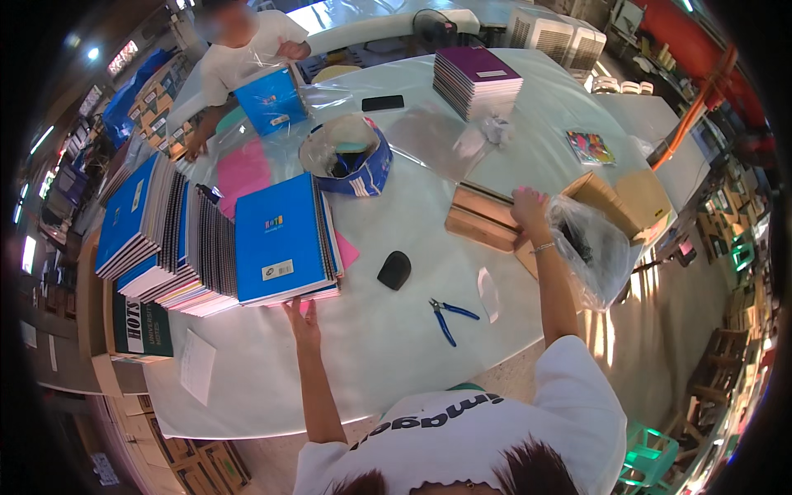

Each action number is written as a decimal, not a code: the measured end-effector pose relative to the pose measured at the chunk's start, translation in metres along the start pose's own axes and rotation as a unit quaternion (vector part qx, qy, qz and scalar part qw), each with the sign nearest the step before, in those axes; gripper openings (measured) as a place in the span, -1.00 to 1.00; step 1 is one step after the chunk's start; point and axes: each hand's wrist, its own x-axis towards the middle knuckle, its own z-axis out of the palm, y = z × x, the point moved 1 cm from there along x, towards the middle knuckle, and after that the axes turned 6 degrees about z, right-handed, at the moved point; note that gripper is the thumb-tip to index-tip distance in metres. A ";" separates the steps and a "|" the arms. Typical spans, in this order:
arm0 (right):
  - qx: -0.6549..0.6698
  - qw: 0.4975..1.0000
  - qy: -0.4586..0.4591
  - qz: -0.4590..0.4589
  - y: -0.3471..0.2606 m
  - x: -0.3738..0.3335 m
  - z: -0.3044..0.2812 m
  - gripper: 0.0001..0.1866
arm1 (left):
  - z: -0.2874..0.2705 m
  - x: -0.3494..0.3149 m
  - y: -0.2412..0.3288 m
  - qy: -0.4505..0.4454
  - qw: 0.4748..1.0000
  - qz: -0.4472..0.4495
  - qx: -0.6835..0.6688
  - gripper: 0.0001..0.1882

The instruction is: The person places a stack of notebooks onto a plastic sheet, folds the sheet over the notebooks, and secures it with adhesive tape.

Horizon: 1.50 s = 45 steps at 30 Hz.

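Observation:
My left hand (304, 325) is at the near edge of a stack of blue-covered spiral notebooks (279, 239), its thumb and finger apart and touching the edge. My right hand (530, 211) is closed round the right end of a brown wooden block (482, 216) with a lengthwise groove, which rests on the table. Beside that hand is a cardboard box (612, 202) with a clear plastic bag (587, 256) hanging over its near side. Between my hands lie a black rounded pad (394, 271) and blue-handled nippers (450, 317).
More notebook stacks (177, 247) stand on the left. Farther back are a blue-and-white bag-like container (363, 169), a black phone (383, 103) and purple notebooks (478, 78). Across the table, a person in a white shirt (247, 54) is near a blue notebook (271, 101) and clear plastic.

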 end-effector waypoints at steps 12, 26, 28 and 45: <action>0.062 0.987 0.006 -0.151 -0.126 0.151 0.031 -0.75 | 0.038 -0.006 0.005 0.069 0.994 -0.068 -0.040 -0.48; 0.069 0.981 0.079 -0.164 -0.105 0.185 -0.003 -0.72 | 0.051 0.003 -0.009 0.009 0.999 0.009 -0.051 -0.34; 0.107 0.977 0.132 -0.128 -0.114 0.174 -0.034 -0.74 | 0.045 -0.004 -0.004 0.034 0.997 0.003 -0.071 -0.35; 0.723 0.627 -0.055 -0.285 -0.079 -0.179 -0.275 -0.55 | 0.132 -0.145 0.115 -0.122 0.808 0.486 0.309 -0.28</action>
